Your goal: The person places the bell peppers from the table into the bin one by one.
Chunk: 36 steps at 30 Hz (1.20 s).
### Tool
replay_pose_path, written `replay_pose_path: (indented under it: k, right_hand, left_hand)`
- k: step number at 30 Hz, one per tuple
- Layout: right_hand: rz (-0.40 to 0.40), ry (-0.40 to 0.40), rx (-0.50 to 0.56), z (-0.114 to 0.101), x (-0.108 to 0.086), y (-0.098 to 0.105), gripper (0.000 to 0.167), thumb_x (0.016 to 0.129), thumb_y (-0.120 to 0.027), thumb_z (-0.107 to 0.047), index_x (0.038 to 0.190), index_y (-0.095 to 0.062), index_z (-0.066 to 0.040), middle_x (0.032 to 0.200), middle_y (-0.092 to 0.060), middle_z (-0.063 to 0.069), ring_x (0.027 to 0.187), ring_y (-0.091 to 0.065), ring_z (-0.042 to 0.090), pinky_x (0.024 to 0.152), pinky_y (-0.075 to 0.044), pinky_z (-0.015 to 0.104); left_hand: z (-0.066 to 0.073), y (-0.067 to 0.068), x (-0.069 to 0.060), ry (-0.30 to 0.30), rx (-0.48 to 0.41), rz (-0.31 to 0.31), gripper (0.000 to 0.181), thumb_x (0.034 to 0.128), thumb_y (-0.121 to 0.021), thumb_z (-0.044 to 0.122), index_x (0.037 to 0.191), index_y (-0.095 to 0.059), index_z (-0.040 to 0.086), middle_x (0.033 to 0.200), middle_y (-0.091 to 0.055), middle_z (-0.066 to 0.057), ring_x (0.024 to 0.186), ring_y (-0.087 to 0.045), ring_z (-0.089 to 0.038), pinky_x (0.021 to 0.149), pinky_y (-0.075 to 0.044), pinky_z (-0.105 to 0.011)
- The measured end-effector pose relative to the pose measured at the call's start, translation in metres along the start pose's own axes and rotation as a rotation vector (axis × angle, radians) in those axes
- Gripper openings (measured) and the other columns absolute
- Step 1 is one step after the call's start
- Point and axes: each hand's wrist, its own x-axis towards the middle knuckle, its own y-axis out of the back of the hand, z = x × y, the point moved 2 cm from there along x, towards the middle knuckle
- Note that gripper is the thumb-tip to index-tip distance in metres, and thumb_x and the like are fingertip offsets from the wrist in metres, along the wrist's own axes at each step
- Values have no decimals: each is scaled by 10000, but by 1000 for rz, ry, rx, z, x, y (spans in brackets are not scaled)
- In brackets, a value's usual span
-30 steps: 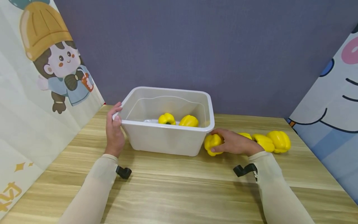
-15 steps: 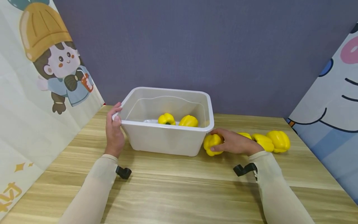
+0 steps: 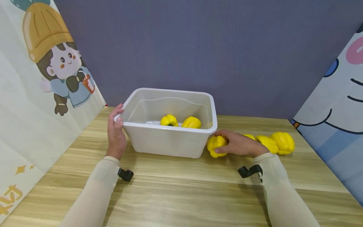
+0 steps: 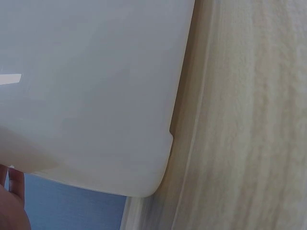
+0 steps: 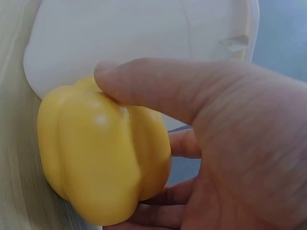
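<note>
A white plastic bin [image 3: 167, 142] stands on the wooden table, with two yellow bell peppers inside, one at the middle [image 3: 169, 120] and one to its right [image 3: 191, 122]. My left hand [image 3: 116, 135] grips the bin's left rim at the front corner; in the left wrist view only a bit of that hand [image 4: 10, 201] shows at the lower left. Beside the bin's right end, my right hand [image 3: 238, 143] holds another yellow bell pepper [image 3: 216, 146] low at the table. The right wrist view shows the thumb across this pepper [image 5: 96, 153] and fingers behind it.
To the right, several more yellow bell peppers lie in a row, the outermost [image 3: 283, 143] farthest right and one [image 3: 267, 144] partly behind my right wrist. A grey-blue panel [image 3: 198, 47] rises behind the table [image 3: 175, 189]. Printed cartoon panels flank both sides.
Almost nothing differs. My left hand stays on the bin rim, and my right hand keeps its hold on the pepper with only a tiny shift.
</note>
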Motion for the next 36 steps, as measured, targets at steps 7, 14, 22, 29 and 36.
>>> replay_pose_path:
  k: [7,14,22,29,36]
  right_hand:
    - [-5,11,-10,0,0,1,800,849,-730,-545,1453,-456,-98,1345,-554,94,1093,-544,252,949,-452,497]
    - [-4,7,7,0,0,0,785,832,-751,-541,1430,-473,-115,1285,-574,58,1058,-550,239,925,-455,452]
    - [-8,15,10,-1,0,1,774,837,-745,-540,1416,-480,-99,1268,-585,63,1053,-552,238,930,-459,466]
    - [-13,31,18,0,0,2,758,851,-736,-531,1406,-482,-80,1247,-590,64,1038,-555,229,910,-461,451]
    - [-1,32,27,2,1,0,753,851,-734,-535,1413,-491,-98,1265,-589,63,1049,-556,232,914,-457,447]
  left_hand:
    - [0,0,0,-4,0,-3,496,1004,-356,301,1331,-474,-53,1512,-447,-68,1408,-354,-220,1110,-280,-322]
    - [0,0,0,-7,-9,0,496,1004,-357,300,1326,-474,-59,1511,-447,-69,1407,-355,-223,1111,-276,-321]
    - [1,-1,0,-13,-22,5,499,1006,-361,304,1318,-471,-70,1511,-446,-75,1409,-353,-228,1112,-273,-321]
    - [0,-1,0,-17,-28,6,492,1003,-364,292,1314,-475,-72,1505,-451,-84,1404,-360,-233,1112,-273,-322]
    - [-1,-1,0,-18,-25,6,498,1003,-366,300,1318,-475,-70,1505,-451,-86,1403,-363,-232,1109,-279,-321]
